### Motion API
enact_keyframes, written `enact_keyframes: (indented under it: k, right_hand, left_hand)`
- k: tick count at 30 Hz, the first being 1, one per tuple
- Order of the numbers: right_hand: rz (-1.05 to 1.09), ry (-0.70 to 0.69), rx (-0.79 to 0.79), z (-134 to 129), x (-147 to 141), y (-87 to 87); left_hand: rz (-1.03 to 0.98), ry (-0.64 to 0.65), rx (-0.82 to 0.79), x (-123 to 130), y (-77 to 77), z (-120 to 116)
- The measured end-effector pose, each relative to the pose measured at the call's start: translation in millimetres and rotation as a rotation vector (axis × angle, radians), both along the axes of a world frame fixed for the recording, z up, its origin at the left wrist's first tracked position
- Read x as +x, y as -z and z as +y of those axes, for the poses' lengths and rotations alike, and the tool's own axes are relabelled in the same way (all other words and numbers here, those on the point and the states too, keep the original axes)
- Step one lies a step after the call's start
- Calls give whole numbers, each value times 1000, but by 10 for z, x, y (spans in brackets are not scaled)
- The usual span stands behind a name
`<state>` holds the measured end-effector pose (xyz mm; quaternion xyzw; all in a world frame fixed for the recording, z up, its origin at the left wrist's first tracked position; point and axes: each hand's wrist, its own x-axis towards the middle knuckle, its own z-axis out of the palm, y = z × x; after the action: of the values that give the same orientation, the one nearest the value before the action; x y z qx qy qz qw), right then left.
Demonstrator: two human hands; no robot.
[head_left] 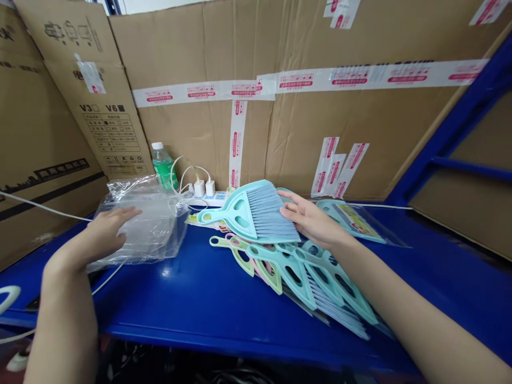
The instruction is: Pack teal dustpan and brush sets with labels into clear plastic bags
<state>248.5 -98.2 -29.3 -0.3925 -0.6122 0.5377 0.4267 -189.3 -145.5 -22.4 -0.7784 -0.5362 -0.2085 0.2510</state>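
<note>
Nearest, brushes: turquoise and green plastic hand brushes (pixel 286 266) overlap on your blue bench (pixel 176 304).
Right hand (pixel 310 218): your partly curled fingers touch the grey-blue bristles of a turquoise plastic brush-and-dustpan set (pixel 240 210); grip unclear.
Left hand (pixel 106 232): loosely open, empty, over clear plastic bags (pixel 154 229).
Behind: white-capped green bottle (pixel 165 169), brown cardboard (pixel 192 58).

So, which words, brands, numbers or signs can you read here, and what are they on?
"V3", on the left carton, beside an empty square.
"V6", on the same carton, beside a filled square.
Too small or blurred: that carton's other print, the red print on the tape, and any wording on the bottle or the packet.
Mostly covered by tape: dark lettering on the back carton.
</note>
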Motion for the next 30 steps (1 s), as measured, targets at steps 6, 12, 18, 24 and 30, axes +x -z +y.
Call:
enact_keyframes:
  k: [6, 12, 18, 24, 30]
  right_hand:
    - [-37, -27, 44, -10, 34, -21]
    - [-44, -58, 60, -59, 0, -24]
    - [-189, 95, 207, -74, 83, -164]
    - [-662, 203, 952, -431, 75, -392]
    - [-967, 168, 1010, -523, -87, -272]
  left_hand:
    - [-31, 14, 152, 530, -298, -242]
    - [104, 230, -98, 1425, -291, -64]
    - [91, 284, -304, 1736, -290, 175]
    - [185, 139, -236, 2086, -335, 91]
    - [193, 169, -218, 2397, -390, 102]
